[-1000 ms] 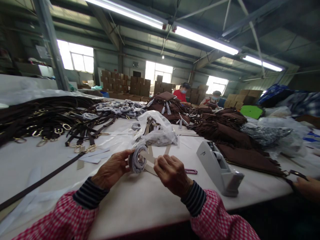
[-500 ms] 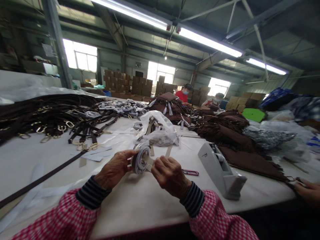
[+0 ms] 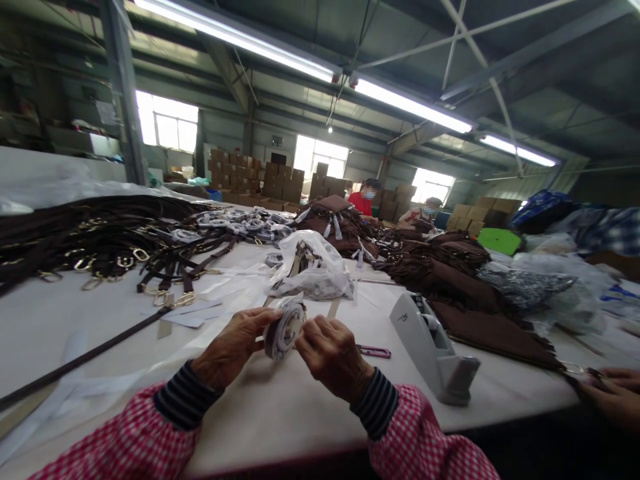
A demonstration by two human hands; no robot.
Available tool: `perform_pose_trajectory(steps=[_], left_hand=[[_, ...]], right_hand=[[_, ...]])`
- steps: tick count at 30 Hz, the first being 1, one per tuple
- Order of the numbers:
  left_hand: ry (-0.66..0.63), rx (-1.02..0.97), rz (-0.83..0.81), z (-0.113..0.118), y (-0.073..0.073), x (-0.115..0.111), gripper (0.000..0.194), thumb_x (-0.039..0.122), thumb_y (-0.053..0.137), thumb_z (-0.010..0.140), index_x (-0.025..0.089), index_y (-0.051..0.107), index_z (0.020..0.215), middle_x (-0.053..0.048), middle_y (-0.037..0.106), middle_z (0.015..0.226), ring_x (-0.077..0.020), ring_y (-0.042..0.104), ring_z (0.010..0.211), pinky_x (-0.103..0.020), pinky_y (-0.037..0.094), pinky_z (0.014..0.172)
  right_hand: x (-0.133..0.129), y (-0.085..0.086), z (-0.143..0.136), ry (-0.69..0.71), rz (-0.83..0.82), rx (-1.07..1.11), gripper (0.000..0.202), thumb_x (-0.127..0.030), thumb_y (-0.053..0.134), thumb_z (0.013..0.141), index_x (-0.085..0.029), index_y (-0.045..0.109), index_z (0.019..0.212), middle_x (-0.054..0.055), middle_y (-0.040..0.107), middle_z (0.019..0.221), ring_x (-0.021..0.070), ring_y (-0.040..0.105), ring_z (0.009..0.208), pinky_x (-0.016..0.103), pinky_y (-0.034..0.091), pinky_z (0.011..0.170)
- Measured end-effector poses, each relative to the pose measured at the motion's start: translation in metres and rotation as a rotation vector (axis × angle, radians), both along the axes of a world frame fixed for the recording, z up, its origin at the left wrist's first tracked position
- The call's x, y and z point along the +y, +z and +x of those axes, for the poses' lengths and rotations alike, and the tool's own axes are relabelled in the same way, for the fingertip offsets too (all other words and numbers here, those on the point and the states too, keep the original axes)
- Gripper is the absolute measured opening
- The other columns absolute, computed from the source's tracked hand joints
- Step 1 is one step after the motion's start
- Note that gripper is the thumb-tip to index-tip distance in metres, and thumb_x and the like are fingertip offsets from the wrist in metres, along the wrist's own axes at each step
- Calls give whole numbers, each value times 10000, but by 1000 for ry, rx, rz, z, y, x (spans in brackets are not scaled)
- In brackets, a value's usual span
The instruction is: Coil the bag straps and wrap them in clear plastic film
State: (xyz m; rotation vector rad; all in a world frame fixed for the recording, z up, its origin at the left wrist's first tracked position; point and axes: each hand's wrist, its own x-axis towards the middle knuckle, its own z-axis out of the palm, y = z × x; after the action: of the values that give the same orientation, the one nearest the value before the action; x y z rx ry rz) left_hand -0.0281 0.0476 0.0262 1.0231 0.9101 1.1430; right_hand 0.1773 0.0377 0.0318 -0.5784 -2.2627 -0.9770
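Observation:
My left hand [image 3: 240, 343] grips a rolled-up strap [image 3: 284, 330] by its left side, thumb and fingers at its edge. The strap's coil is grey-white, wrapped in thin pale material, and held on edge above the table. Against the coil's right side, my right hand [image 3: 330, 350] is closed in a pinch on a pale strip, mostly hidden by the fingers. Just right of that hand lies a pink cutter knife [image 3: 375, 352]. A grey tape dispenser [image 3: 433, 353] stands farther right. Behind the coil sits a clear plastic bag [image 3: 320, 277] with beige strips inside.
Dark straps with gold buckles [image 3: 100, 240] are heaped at left, near wrapped coils [image 3: 245, 223]. Brown fabric pieces [image 3: 465, 293] are stacked at right. A co-worker's hand [image 3: 613, 397] is at the right edge. White slips [image 3: 195, 313] lie on the table [image 3: 280, 420].
My right hand has moved in closer to the coil, and the pale strip that showed between them is now mostly hidden. My left hand keeps its hold. The view has shifted slightly.

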Motion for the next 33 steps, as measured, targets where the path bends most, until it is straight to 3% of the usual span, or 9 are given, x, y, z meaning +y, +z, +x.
perform_pose_trajectory(steps=[6,10,13,16,20,24,29,33], left_hand=[[28,98,75,5,4,-9,367,496,820,737,150,701,770,-2,612,743,-162,519,706,-296,426,685],[51,427,286,2,20,-27,282,442,741,800,164,721,763,4,608,713,-164,498,687,-293,361,641],[102,764,550,5,24,-45,192,361,707,840,196,710,743,-8,636,783,-200,543,780,-319,394,706],[108,1003,769,15,10,-61,156,271,644,904,212,688,765,-28,661,870,-230,558,894,-344,425,785],[21,1173,887,29,-23,-70,148,146,585,925,193,691,831,-74,680,950,-255,549,928,-379,457,815],[-13,1215,930,28,-36,-68,154,138,567,949,186,695,878,-86,675,973,-270,544,968,-406,462,859],[-145,1150,853,14,-27,-65,157,251,557,973,222,711,958,-72,681,1000,-279,582,1000,-416,456,891],[-80,1004,721,11,-21,-65,199,283,519,970,244,694,1056,-71,722,1042,-288,641,999,-402,466,882]], right_hand=[[-2,-2,-5,5,-16,45,261,-101,497,1019,-156,645,811,66,623,795,226,540,719,367,334,576],[-18,2,2,69,-94,20,186,-74,518,1014,-120,686,948,66,643,824,217,552,725,355,389,604],[-33,-2,8,150,-197,76,208,-77,489,1031,-129,682,975,58,646,826,206,560,731,340,429,639],[-44,-15,13,198,-366,170,244,-73,458,1036,-153,669,944,84,687,967,204,617,843,310,483,713],[-53,-37,20,186,-731,234,186,-97,513,1005,-186,676,993,76,680,1074,166,669,840,244,521,699],[-51,-37,25,196,-960,250,180,-75,579,960,-195,711,979,52,686,1041,167,697,893,246,532,786],[-35,-17,22,192,-1172,348,162,-39,737,846,-198,771,844,12,717,896,161,706,831,241,513,774],[-28,-8,15,171,-1295,395,205,6,724,797,-194,729,845,-21,728,785,155,700,757,236,497,716]])
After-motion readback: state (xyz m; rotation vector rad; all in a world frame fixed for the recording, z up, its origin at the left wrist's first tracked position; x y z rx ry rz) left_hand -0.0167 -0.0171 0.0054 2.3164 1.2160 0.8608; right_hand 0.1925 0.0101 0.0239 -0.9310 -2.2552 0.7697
